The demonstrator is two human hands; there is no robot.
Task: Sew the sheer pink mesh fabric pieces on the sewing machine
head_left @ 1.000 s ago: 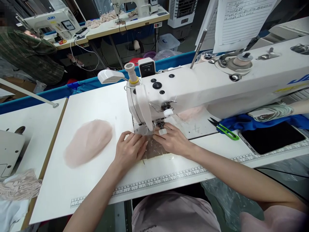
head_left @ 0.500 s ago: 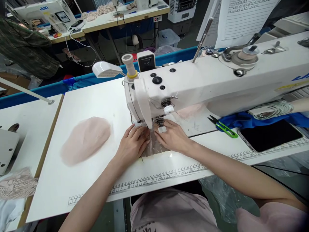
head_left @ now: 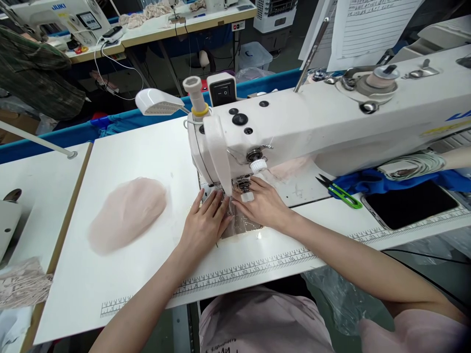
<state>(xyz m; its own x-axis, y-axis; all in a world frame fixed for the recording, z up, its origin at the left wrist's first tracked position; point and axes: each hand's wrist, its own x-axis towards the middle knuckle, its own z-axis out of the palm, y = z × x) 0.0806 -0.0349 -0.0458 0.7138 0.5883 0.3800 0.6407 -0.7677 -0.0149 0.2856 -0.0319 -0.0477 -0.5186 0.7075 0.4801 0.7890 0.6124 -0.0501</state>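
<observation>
My left hand (head_left: 204, 223) lies flat left of the needle area of a white sewing machine (head_left: 290, 117), fingers stretched forward and slightly apart. Its thumb and fingertips touch a thin sheer fabric (head_left: 231, 223) that runs under the machine head. From the right, my right hand (head_left: 267, 203) rests by the presser foot, fingers extended and pressing down. The foot parts hide some of its fingertips. Both hands are close together, one on each side of the needle. A pale pink sheer fabric piece (head_left: 128, 213) lies on the table left of my left hand.
Green-handled thread snips (head_left: 344, 196), a black-screened phone (head_left: 412, 205) and blue cloth (head_left: 364, 182) lie at the right. A printed ruler (head_left: 243, 272) follows the front edge. A person's sleeve (head_left: 33, 73) shows at upper left. Written sheets (head_left: 368, 34) stand behind the machine.
My left hand's fingers have straightened and spread a little, and the hand has shifted slightly. My right hand stays beside the presser foot. The view has moved slightly.
</observation>
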